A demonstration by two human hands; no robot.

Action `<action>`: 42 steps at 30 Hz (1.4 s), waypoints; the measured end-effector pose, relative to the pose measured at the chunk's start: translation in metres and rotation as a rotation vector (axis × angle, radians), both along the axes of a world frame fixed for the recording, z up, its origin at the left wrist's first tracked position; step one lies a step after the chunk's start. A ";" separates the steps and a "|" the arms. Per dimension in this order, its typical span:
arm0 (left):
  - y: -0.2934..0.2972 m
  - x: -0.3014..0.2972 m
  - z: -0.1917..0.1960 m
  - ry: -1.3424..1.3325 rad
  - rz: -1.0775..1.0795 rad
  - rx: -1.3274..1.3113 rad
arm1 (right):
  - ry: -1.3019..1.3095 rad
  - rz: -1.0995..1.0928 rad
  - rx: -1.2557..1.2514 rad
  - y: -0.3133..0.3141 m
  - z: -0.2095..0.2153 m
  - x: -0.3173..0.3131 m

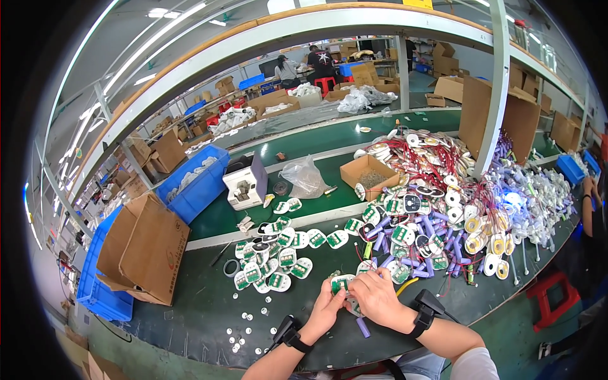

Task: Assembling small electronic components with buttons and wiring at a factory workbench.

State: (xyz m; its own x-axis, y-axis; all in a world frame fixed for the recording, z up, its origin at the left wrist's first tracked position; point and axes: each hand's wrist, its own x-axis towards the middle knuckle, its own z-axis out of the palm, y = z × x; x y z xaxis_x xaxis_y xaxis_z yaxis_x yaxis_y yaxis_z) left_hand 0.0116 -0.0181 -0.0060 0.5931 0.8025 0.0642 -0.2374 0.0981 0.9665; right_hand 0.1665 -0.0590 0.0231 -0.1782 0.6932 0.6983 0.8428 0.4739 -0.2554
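Note:
My left hand (pixel 324 310) pinches a white rounded plate with a green circuit board (pixel 340 284) on it, above the near edge of the dark bench. Against the same piece, my right hand (pixel 378 299) has its fingers drawn together; what lies between them is hidden. A purple battery cell (pixel 363 327) shows just below the hands, and I cannot tell if it is attached. Left of my hands spreads a pile of similar white plates with green boards (pixel 287 258). A heap of purple cells, wires and white plates (pixel 437 244) lies to the right.
Small white discs (pixel 247 316) dot the bench at left, near a tape roll (pixel 232 268). Further back are a cardboard box (pixel 369 174), a plastic bag (pixel 306 177), a white device (pixel 246 183) and a blue bin (pixel 195 177). A shelf post (pixel 497 95) rises at right.

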 end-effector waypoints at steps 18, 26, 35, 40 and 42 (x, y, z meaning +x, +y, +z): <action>-0.003 0.002 0.000 0.290 0.142 0.370 | 0.008 0.020 -0.013 -0.001 0.000 0.000; 0.000 -0.002 0.003 0.363 0.132 0.464 | 0.028 0.015 0.021 0.001 -0.001 -0.002; -0.001 -0.002 0.006 0.326 0.072 0.358 | 0.046 0.015 0.033 0.000 0.000 -0.003; 0.000 -0.001 0.001 0.165 -0.034 0.242 | 0.068 0.015 0.077 0.000 0.000 -0.004; -0.001 0.000 -0.003 0.157 -0.012 0.239 | 0.053 0.004 0.079 0.000 0.001 -0.007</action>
State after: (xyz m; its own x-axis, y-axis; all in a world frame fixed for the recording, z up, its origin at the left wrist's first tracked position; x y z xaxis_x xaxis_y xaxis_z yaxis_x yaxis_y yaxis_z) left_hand 0.0114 -0.0188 -0.0094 0.6202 0.7684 0.1579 -0.0835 -0.1355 0.9873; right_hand 0.1600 -0.0592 0.0246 -0.1418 0.6349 0.7594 0.8271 0.4975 -0.2616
